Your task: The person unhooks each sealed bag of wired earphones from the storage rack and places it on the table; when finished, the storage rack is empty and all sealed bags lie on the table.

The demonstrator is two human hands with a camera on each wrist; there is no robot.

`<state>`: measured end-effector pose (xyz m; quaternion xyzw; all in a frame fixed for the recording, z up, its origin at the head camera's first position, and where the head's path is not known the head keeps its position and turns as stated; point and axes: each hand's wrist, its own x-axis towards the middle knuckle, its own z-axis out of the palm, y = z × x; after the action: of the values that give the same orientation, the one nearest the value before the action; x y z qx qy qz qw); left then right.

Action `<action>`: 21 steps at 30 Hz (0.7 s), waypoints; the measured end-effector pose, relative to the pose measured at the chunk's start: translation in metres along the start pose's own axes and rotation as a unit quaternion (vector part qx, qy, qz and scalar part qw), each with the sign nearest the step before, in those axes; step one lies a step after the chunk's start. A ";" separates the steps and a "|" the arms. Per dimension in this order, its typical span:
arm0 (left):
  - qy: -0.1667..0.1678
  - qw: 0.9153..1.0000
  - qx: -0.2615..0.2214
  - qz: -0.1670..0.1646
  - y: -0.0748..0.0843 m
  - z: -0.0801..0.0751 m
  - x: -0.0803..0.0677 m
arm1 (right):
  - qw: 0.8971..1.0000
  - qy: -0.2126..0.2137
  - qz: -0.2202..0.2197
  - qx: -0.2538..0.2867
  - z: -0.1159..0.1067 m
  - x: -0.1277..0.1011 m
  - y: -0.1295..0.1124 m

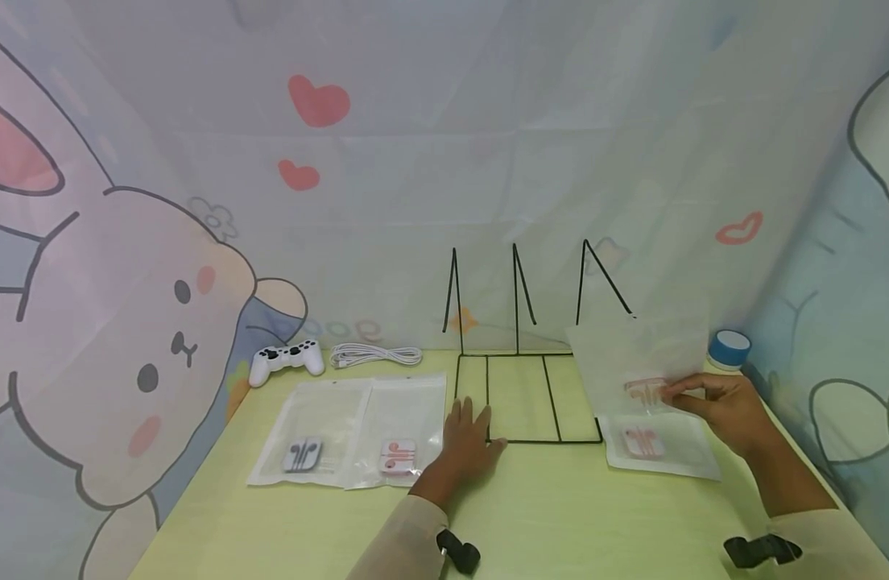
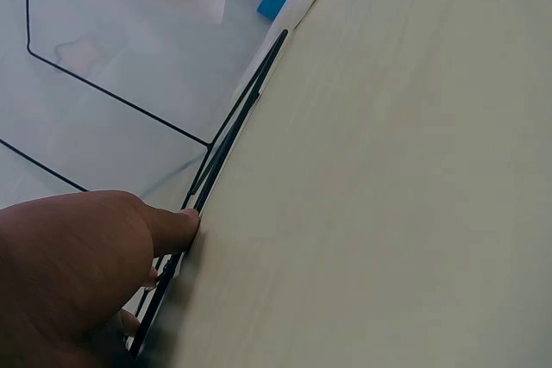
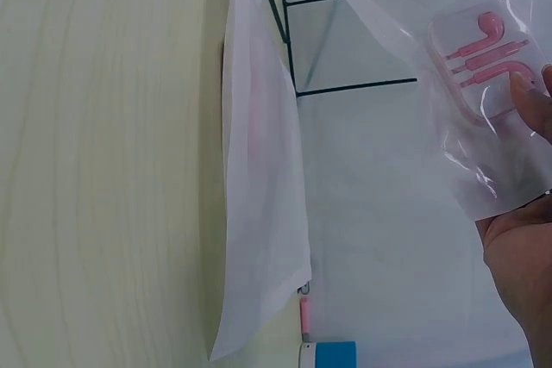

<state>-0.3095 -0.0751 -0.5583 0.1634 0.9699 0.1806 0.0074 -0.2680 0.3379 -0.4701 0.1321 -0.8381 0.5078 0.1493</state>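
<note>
My right hand (image 1: 727,411) pinches a translucent plastic bag (image 3: 405,28) with pink earphones (image 3: 487,49) in a clear case inside. The bag hangs raised over the table's right side, overlapping the right end of a black wire rack (image 1: 546,441). Below it lies another bag (image 1: 680,463) with pink earphones (image 1: 643,441). With fingers spread, my left hand (image 1: 468,443) rests at the rack's front left corner, its thumb (image 2: 177,228) touching the front wire. Several upright prongs (image 1: 515,298) rise from the rack's back.
Left of the rack lie two bags, one with dark earphones (image 1: 303,455), one with pink earphones (image 1: 398,457). Behind them are a white game controller (image 1: 287,360) and a coiled white cable (image 1: 375,355). A blue-and-white roll (image 1: 729,349) stands at the back right, before the printed backdrop (image 1: 415,161).
</note>
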 end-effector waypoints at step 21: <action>0.000 1.000 -0.010 0.000 -0.001 0.001 0.000 | 0.992 -0.113 -0.045 0.026 -0.024 0.000 0.008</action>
<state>-0.3099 -0.0756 -0.5597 0.1636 0.9679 0.1907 0.0093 -0.2682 0.3635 -0.4663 0.2305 -0.8294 0.5037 0.0729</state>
